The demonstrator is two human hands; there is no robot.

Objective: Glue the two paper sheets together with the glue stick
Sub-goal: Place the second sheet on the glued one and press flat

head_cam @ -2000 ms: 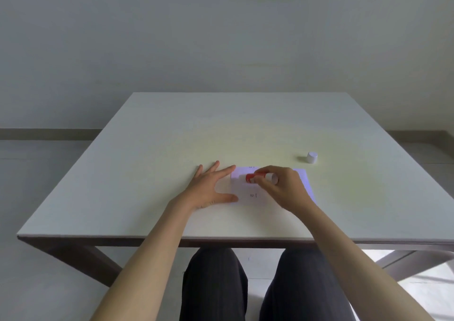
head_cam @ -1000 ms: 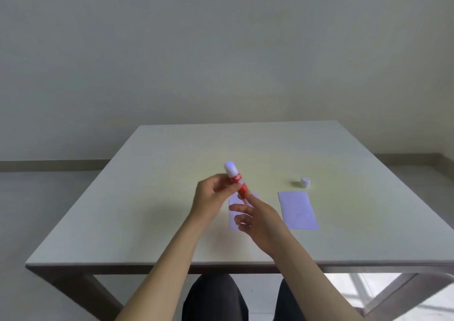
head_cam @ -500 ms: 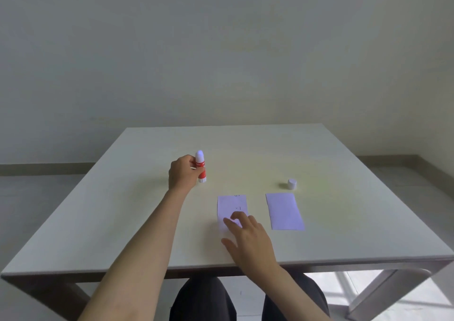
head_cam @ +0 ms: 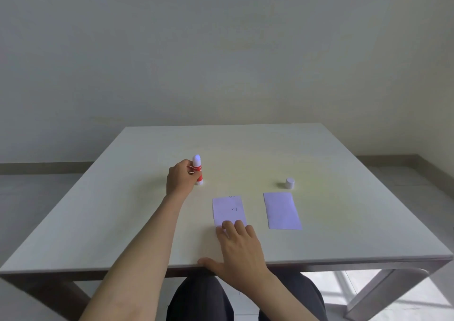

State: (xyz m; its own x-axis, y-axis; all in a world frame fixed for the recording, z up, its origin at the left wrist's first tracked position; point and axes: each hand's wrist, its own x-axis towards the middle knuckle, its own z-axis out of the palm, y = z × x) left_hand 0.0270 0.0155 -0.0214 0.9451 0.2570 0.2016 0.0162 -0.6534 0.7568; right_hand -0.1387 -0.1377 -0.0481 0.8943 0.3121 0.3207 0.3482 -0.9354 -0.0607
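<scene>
Left hand (head_cam: 180, 180) grips upright glue stick (head_cam: 197, 169) — right hand (head_cam: 239, 245) spread flat on paper sheet (head_cam: 228, 210).

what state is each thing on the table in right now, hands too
glue stick: upright on the table, uncapped, gripped by the left hand
cap: off the stick, standing alone beyond the right sheet
left sheet: flat, printed side up, near edge under the right fingers
right sheet: flat, blank, untouched, apart from the left one
left hand: closed around the glue stick
right hand: open, fingers pressing the left sheet
</scene>
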